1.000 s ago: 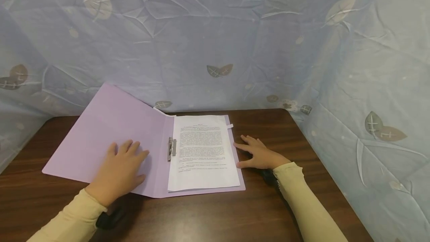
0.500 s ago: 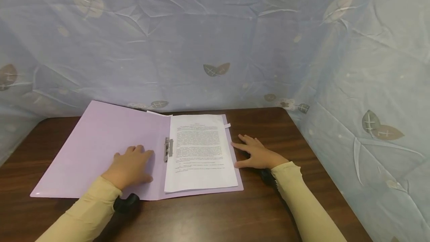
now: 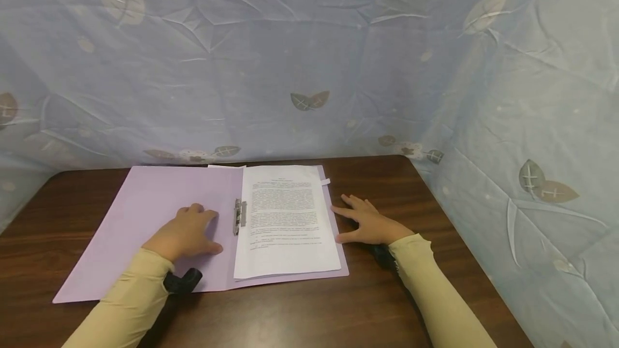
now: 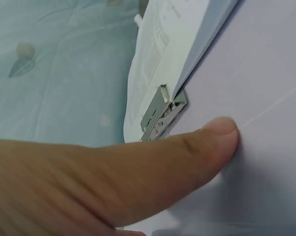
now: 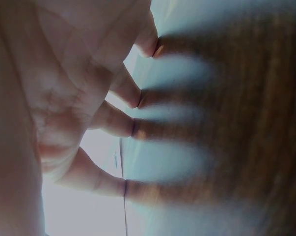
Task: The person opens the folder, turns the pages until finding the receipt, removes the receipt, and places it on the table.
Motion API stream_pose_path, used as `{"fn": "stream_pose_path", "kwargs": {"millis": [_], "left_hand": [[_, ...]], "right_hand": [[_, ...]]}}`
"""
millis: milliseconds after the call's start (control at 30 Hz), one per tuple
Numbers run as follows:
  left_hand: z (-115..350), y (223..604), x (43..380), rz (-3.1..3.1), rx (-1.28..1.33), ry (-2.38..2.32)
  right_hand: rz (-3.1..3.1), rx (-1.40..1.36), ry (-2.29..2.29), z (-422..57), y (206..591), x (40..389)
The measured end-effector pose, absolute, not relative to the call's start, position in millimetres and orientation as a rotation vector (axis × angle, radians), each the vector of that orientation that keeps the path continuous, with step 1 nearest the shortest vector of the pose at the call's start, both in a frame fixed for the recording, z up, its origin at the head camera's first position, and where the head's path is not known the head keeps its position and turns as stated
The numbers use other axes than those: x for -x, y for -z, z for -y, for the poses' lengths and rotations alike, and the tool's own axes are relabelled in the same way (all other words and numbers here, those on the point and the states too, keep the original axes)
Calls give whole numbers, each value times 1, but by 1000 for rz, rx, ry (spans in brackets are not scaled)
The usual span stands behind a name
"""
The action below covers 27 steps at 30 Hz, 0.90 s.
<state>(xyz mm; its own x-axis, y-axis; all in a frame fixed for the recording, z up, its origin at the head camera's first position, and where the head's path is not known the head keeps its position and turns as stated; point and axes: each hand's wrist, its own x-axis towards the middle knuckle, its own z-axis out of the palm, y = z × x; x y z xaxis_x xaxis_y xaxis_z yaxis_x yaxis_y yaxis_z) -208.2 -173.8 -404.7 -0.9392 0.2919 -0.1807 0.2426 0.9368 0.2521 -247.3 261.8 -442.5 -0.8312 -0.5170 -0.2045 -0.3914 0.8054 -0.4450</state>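
Purple folder lies open on the table, printed papers on its right half beside a metal clip; whether the clip holds them I cannot tell. The left hand is loosely spread on the left cover, the right hand spread by the right edge, both gripping nothing. Only the right wrist view shows the right palm and fingertips meeting the glossy surface.
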Motion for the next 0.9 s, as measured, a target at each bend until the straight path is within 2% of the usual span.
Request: {"fn": "stream_pose_path", "kwargs": {"millis": [900], "left_hand": [[180, 409, 215, -2907, -272, -411]], "right_hand": [[-2666, 692, 575, -263, 444, 249]]}}
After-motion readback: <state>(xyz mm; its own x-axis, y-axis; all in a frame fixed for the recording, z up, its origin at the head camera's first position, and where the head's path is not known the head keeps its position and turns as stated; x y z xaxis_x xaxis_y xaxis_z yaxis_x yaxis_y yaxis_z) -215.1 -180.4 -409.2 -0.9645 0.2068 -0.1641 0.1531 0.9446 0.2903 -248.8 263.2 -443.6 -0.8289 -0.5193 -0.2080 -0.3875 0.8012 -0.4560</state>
